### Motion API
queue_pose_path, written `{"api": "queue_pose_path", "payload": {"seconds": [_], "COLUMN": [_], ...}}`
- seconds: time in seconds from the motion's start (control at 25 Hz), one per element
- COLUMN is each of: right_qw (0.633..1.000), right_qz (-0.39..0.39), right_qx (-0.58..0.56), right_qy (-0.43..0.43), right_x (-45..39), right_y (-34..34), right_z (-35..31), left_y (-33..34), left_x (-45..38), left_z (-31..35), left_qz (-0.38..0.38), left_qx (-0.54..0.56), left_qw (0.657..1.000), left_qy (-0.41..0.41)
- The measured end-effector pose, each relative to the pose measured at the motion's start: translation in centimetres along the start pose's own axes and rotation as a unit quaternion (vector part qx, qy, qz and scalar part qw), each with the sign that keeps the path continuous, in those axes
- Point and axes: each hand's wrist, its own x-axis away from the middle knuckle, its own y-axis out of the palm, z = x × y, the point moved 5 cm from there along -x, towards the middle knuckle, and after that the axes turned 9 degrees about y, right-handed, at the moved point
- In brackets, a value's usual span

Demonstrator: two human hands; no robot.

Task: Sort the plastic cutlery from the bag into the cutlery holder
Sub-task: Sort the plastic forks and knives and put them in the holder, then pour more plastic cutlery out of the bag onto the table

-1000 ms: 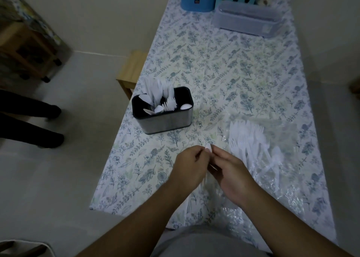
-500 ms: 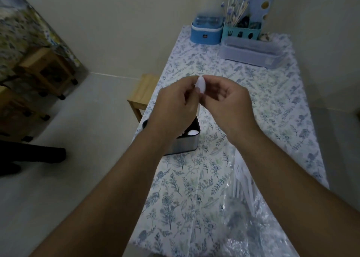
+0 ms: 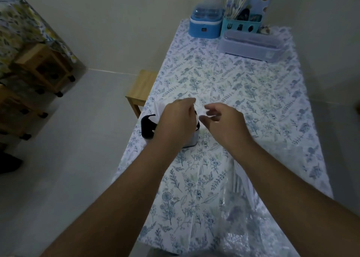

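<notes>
A: Progress to be logged. The dark, metal-sided rectangular cutlery holder (image 3: 150, 129) is seen at the left edge of the floral-patterned tablecloth (image 3: 253, 101), largely hidden behind the left hand (image 3: 178, 123). White plastic pieces are seen standing in it at its far left corner; part of the sorting is judged done.

B: Grip state?

A: The left hand is held over the holder with fingers curled together. A thin white sliver is seen at its fingertips (image 3: 192, 103); whether a piece is clamped there cannot be told. The right hand (image 3: 224, 124) is held just right of the holder, fingers loosely spread apart, nothing seen in it.

B: Remaining work?

A: The crinkled clear plastic bag (image 3: 259, 227) is seen lying at the near right of the table, partly under the right forearm. White plastic forks (image 3: 240, 184) are still visible through it, so the task is judged unfinished.

B: Counts?

A: One holder, one bag, two hands. Pieces in the holder and the bag cannot be counted; they are overlapped and blurred. At the far end: one blue lidded box (image 3: 205, 24), one teal organiser (image 3: 241, 26), one clear lidded container (image 3: 251, 44).
</notes>
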Motion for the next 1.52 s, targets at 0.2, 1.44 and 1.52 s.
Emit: {"api": "queue_pose_path", "payload": {"seconds": [0.2,1.44,1.52], "right_qw": [0.988,0.962,0.964], "right_qz": [-0.043,-0.141,-0.162], "right_qx": [0.133,0.189,0.173], "right_qy": [0.065,0.135,0.117], "right_x": [8.7,15.6,15.6], "right_y": [-2.8,2.5,2.7], "right_z": [12.0,21.5,21.2], "left_y": [9.7,16.5,16.7], "left_x": [10.6,24.7,24.7], "left_z": [3.8,-0.4,-0.4], "left_qz": [-0.199,-0.222,-0.203], "left_qx": [0.111,-0.081,-0.089], "left_qw": [0.968,0.926,0.927], "left_qy": [0.102,0.294,0.304]}}
